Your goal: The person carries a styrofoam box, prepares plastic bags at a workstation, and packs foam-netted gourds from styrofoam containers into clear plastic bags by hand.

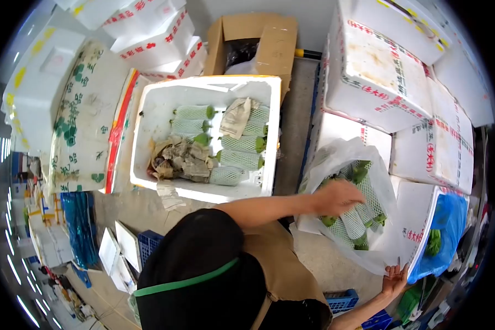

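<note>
A clear plastic bag [342,153] stands open at the right, with several green vegetables in white mesh sleeves [373,192] inside. Over the bag's mouth is my left hand [340,198], its fingers curled down beside the sleeves; whatever they hold is hidden. At the bag's lower edge, my right hand [395,279] pinches the plastic. A white foam box [203,193] sits open left of the bag. It holds several mesh-wrapped vegetables [241,159] and crumpled brown paper [184,159].
White foam boxes [388,71] are stacked at the right, with more [154,38] at the upper left. A cardboard box [278,49] stands behind the open foam box. A blue plastic bag [451,220] lines a box at the far right. Blue crates [341,301] are low down.
</note>
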Demonstrator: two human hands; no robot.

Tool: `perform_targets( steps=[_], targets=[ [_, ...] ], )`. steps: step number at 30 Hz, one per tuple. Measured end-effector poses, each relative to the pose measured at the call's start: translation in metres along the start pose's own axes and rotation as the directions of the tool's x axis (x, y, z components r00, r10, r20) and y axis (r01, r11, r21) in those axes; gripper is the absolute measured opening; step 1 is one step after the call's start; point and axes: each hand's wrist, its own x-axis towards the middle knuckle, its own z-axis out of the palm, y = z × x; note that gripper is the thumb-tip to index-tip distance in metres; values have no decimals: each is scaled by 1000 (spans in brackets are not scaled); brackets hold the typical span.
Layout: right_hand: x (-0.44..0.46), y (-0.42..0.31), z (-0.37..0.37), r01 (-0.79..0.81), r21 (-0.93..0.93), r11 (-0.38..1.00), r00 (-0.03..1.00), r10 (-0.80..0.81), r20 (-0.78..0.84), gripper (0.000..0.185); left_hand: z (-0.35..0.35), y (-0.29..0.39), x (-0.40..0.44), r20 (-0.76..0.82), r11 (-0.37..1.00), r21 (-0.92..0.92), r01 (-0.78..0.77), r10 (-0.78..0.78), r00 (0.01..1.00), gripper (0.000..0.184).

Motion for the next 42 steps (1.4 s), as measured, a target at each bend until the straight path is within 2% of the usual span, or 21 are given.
perform_targets(
  steps=[1,2,3,5,6,8,12,13,16,18,19,22,23,25,28,29,32,33,35,37,42],
  targets=[
    [0,1,10,-9,-17,1000,999,9,-36,21,-41,0,-11,-119,982,167,-83,104,987,18],
    [0,1,16,-19,-36,999,997,16,-74,22,-68,-22,-36,-237,952,267,148,-84,968,14],
    [2,1,14,-28,-44,999,997,24,-77,20,-96,-40,-57,-431,900,132,415,-325,842,13],
    [9,1,5,-41,-56,998,996,36,-81,15,-168,-63,-100,-692,706,-50,706,-534,485,19],
    [10,2,12,-47,-81,996,990,35,-139,13,-194,-128,-161,-770,540,217,813,-418,483,18],
    [5,4,26,-56,-125,991,964,21,-266,12,-229,-171,-232,-854,289,168,942,-436,286,18],
    [3,4,5,-53,-164,985,976,16,-218,24,-247,-215,-307,-601,53,80,995,-794,91,50],
    [1,6,9,-50,-187,981,970,4,-242,26,-249,-210,-305,-416,-1,32,999,-909,12,77],
    [-9,15,23,-26,-259,966,940,-64,-334,34,-256,-205,-296,-217,-96,219,971,-975,-48,92],
    [2,10,-1,-139,-140,980,927,79,-366,35,-267,-194,-292,-83,-20,265,964,-997,2,105],
    [-9,23,26,-22,-220,975,907,-73,-416,34,-267,-197,-298,-101,53,272,961,-991,83,108],
    [-11,34,29,-29,-107,994,932,-11,-363,27,-277,-186,-278,201,212,518,829,-972,122,112],
    [-15,39,40,-19,-74,997,927,-10,-375,25,-276,-184,-270,213,202,592,780,-973,90,110],
    [-17,43,43,-35,1,999,974,34,-224,20,-261,-162,-259,186,258,494,830,-964,190,106],
    [-26,44,55,0,11,1000,979,2,-203,21,-237,-135,-250,206,321,571,755,-947,246,99],
    [-29,39,47,9,12,1000,980,-6,-200,21,-229,-135,-255,155,332,555,763,-942,297,84],
    [-12,33,17,-60,17,998,987,62,-151,22,-239,-109,-245,47,123,233,965,-992,115,74],
    [-15,30,19,-26,-5,1000,981,24,-195,23,-252,-93,-248,16,191,152,970,-981,191,70],
    [-6,26,5,-52,-38,998,965,41,-260,25,-267,-30,-223,-151,155,179,972,-971,183,77],
    [-3,22,-13,-76,-21,997,996,75,-53,21,-277,24,-204,-151,265,16,964,-953,264,73],
    [-1,19,-5,-66,-87,994,998,66,0,15,-250,114,-141,-28,604,-44,796,-797,603,67]
  ],
)
